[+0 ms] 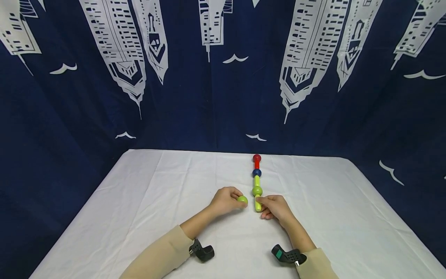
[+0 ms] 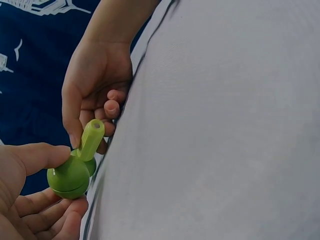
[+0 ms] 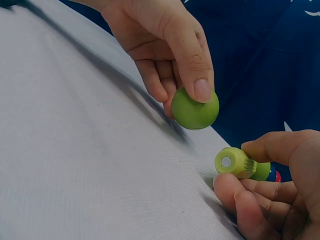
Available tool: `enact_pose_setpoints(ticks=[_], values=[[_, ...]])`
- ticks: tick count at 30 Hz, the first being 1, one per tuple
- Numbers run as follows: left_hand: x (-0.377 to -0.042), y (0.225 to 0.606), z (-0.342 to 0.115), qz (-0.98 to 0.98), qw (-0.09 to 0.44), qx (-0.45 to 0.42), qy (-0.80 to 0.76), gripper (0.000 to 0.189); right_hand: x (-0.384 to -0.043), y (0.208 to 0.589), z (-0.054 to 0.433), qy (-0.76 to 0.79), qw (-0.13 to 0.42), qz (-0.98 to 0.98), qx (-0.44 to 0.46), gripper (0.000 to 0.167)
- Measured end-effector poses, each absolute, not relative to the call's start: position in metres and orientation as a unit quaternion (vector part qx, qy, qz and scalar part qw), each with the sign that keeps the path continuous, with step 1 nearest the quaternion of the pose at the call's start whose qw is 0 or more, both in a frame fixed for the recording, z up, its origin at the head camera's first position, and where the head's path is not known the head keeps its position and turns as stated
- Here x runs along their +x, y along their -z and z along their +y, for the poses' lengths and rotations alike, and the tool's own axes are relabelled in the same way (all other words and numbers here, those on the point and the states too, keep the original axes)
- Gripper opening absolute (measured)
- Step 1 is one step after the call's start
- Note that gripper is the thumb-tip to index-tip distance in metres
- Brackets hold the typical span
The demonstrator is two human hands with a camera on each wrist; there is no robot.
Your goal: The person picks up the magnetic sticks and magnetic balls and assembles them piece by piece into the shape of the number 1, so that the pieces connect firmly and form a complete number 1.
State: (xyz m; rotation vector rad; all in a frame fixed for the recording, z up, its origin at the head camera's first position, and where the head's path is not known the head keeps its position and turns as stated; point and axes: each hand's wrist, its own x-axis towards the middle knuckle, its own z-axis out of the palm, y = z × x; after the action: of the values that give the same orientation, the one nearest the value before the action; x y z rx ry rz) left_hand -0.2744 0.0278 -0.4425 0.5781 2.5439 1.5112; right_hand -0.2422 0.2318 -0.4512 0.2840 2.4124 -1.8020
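Observation:
A green ball (image 3: 195,111) is pinched between the thumb and fingers of my left hand (image 1: 226,200). Just to its right, my right hand (image 1: 276,207) pinches a yellow-green rod (image 1: 258,204) between thumb and fingers. This rod is the near end of a straight chain of rods and balls. Beyond it the chain runs through a green ball (image 1: 257,190), another yellow-green rod (image 1: 257,181), a blue ball (image 1: 256,172) and a red rod (image 1: 256,164) to a red ball (image 1: 256,157). A round grey disc shows in the rod's near end in the right wrist view.
A white cloth (image 1: 167,182) covers the table. Behind it hangs a dark blue curtain (image 1: 209,116) with white building prints. Each wrist wears a black strap device, one on the left (image 1: 202,251) and one on the right (image 1: 287,255).

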Motion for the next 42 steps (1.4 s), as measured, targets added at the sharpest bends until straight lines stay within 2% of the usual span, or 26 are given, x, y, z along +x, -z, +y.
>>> enact_pose_setpoints(ticks=[10, 22, 30, 42], values=[[-0.264, 0.445, 0.033, 0.829, 0.085, 0.197, -0.517, 0.027, -0.243, 0.449, 0.232, 0.597, 0.057, 0.795, 0.089, 0.027], [-0.243, 0.446, 0.049, 0.783, 0.137, 0.137, -0.591, 0.025, -0.242, 0.449, 0.233, 0.602, 0.060, 0.792, 0.083, 0.027], [-0.234, 0.447, 0.059, 0.777, 0.124, 0.104, -0.609, 0.025, -0.241, 0.449, 0.234, 0.604, 0.063, 0.791, 0.078, 0.029], [-0.228, 0.447, 0.069, 0.790, 0.110, 0.109, -0.594, 0.030, -0.243, 0.450, 0.235, 0.601, 0.047, 0.793, 0.085, 0.028]])
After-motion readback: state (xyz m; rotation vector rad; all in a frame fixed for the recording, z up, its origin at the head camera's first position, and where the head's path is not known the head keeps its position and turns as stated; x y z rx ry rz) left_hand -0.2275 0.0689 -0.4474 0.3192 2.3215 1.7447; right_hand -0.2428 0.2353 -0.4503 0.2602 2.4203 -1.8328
